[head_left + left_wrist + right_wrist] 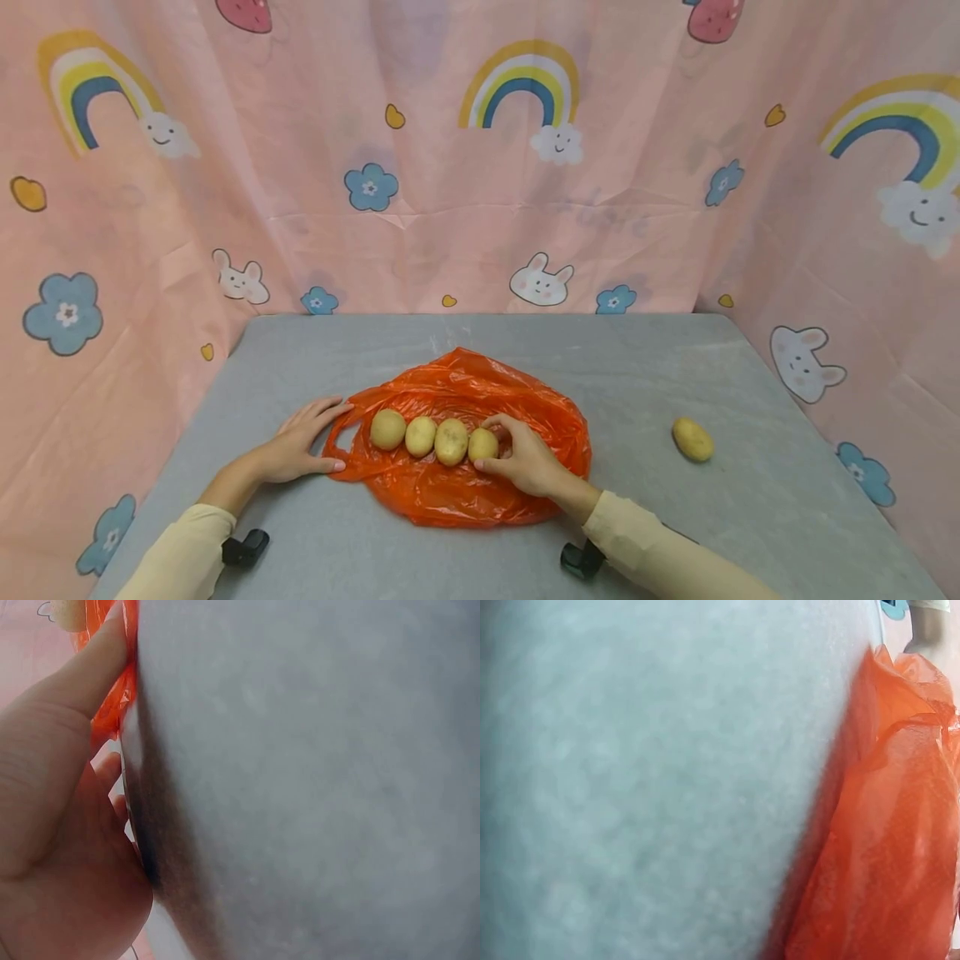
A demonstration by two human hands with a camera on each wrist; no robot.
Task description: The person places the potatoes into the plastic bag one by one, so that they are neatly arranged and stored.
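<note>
An orange-red plastic bag [442, 500] lies spread flat on the grey table. In a row on it are a round brownish potato [387, 429], a small yellow potato [421, 437], a larger potato [452, 442] and, at the right end, another potato [483, 445]. My right hand [531, 462] pinches that end potato between thumb and fingers. At the bag's left handle loop, my left hand [296, 442] rests with thumb and fingers spread, tips on the plastic. The left wrist view shows the thumb [90, 667] against the bag.
A single potato [693, 439] lies on the grey table [757, 517], to the right of the bag. Pink patterned curtains [450, 242] enclose the back and both sides. A black wrist device [246, 548] is near the left sleeve, another [582, 560] near the right.
</note>
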